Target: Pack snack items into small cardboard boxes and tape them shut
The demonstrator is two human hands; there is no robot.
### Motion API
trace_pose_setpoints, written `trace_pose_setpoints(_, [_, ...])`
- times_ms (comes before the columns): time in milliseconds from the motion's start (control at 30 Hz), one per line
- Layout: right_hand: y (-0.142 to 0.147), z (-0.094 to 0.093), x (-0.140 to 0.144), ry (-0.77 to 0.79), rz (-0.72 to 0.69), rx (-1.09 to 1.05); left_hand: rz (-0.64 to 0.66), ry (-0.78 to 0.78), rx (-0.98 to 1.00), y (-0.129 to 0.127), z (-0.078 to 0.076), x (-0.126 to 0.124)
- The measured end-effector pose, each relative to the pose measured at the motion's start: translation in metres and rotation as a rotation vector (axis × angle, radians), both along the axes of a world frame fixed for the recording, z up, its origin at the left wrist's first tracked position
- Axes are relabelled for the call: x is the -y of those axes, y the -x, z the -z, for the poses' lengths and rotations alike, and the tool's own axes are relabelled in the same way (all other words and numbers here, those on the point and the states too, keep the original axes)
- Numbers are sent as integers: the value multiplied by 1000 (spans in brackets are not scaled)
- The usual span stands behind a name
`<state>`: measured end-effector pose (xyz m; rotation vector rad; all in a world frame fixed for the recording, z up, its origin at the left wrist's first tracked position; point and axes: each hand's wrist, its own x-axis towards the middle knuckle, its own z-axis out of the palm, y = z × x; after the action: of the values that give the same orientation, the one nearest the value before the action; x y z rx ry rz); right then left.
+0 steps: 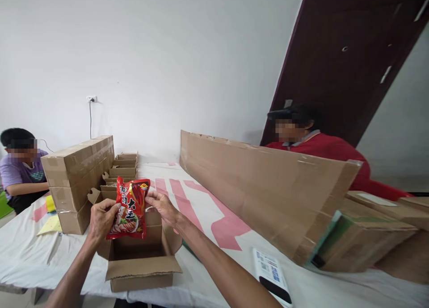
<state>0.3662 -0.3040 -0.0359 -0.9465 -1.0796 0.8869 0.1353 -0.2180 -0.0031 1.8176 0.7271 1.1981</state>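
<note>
A red food packet (129, 210) with Chinese lettering and a picture of sliced meat is held up between both hands. My left hand (102, 218) pinches its left edge, and my right hand (163, 206) grips the upper right edge. Just below the packet stands an open cardboard box (142, 268) with its flaps folded out. The part of the box's inside that shows looks dark and bare; the packet and my hands hide some of its back.
Stacked taped cartons (75, 178) stand left, beside a row of open boxes (125, 165). An upright cardboard sheet (261, 187) divides the cloth-covered table (228, 254). More cartons (365, 241) and a white printed pouch (271, 272) lie right. One person (22, 172) sits left, another (328, 151) behind the sheet.
</note>
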Motion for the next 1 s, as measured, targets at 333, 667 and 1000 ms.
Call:
trace_pose_setpoints(333, [24, 7, -1, -55, -38, -133, 120, 77, 49, -8, 6, 2])
trace_pose_setpoints(667, [21, 5, -2, -160, 44, -105, 29, -143, 229, -13, 4, -4])
trace_pose_setpoints(1000, [32, 19, -5, -53, -84, -194, 58, 171, 376, -14, 7, -2])
